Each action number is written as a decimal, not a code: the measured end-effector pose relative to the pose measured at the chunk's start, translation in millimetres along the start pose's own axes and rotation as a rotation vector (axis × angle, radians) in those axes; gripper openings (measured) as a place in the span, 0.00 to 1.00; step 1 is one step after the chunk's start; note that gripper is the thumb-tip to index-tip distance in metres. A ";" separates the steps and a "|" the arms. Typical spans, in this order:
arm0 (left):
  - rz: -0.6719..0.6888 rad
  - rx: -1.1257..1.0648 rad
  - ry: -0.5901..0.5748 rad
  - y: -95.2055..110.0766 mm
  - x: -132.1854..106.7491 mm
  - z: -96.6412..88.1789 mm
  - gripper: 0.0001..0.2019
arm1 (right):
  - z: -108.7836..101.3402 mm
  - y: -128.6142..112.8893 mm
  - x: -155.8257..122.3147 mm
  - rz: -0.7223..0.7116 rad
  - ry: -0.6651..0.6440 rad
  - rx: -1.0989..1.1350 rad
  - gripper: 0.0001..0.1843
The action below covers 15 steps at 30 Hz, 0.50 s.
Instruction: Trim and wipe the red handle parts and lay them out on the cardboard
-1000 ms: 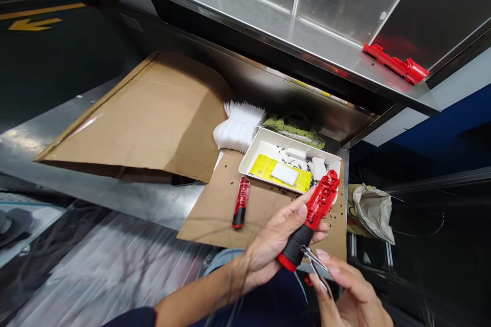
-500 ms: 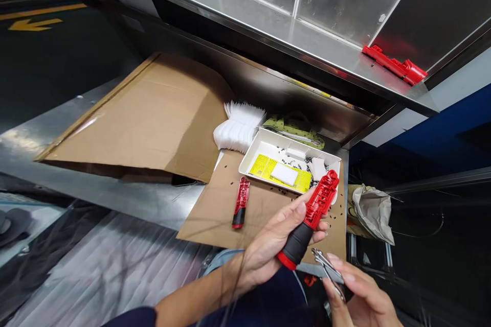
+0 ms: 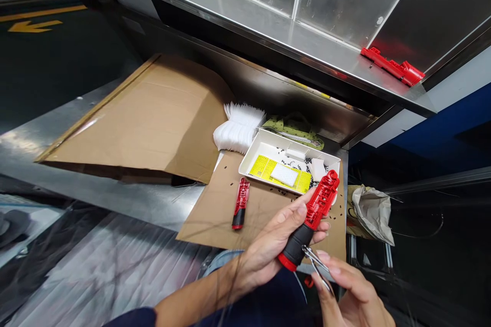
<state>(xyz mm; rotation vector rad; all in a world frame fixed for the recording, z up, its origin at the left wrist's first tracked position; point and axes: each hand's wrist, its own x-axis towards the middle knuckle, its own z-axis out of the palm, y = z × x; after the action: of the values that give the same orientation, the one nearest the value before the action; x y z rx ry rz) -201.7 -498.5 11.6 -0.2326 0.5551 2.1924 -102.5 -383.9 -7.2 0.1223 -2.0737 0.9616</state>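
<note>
My left hand (image 3: 282,227) is wrapped round a red and black plastic tool housing (image 3: 312,214), tilted with its red end pointing up and away. The housing's ribbed inner side faces me, and its black grip ends in a red rim. Between the thumb and fingers of my right hand (image 3: 355,291) is a small silver two-armed metal tool (image 3: 318,264), resembling tweezers or nippers. Its tip is at the side of the black grip; whether it touches I cannot tell. On the cardboard lies a smaller-looking red and black housing (image 3: 241,204).
A white tray (image 3: 251,156) holds yellow labels, white pads and small black parts. Similar bits are scattered on the cardboard sheet (image 3: 210,214). Left of it stand white sheets (image 3: 240,127) and a large cardboard box (image 3: 153,117). A red part (image 3: 395,66) rests on the metal shelf (image 3: 284,30).
My right hand has moved left and slightly up, bringing the silver tool's tip to the black grip. My left hand and the housing have hardly moved.
</note>
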 end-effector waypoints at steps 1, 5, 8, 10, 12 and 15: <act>0.000 -0.003 0.000 -0.1 0.0 0.4 0.16 | 1.0 -0.2 -0.3 0.003 0.006 -0.002 0.13; -0.006 -0.016 0.011 0.1 -0.5 1.8 0.15 | 1.0 0.9 -6.9 0.010 0.042 0.045 0.11; -0.005 -0.045 0.033 0.7 -1.1 2.2 0.14 | -7.7 1.6 -14.9 0.089 0.133 0.085 0.08; -0.012 -0.060 0.043 1.0 -1.2 2.1 0.14 | -15.1 1.1 -17.9 0.221 0.142 0.080 0.09; -0.017 -0.072 0.044 1.2 -1.0 1.8 0.14 | -18.9 0.9 -18.0 0.347 0.111 0.084 0.13; -0.023 -0.085 0.032 1.5 0.0 1.8 0.14 | -11.4 2.0 -16.8 0.354 0.044 0.149 0.17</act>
<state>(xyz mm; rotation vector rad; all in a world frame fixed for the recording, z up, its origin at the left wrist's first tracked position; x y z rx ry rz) -202.8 -498.4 13.7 -0.3177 0.4754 2.1960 -85.0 -378.8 -16.3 -0.1943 -2.0191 1.3194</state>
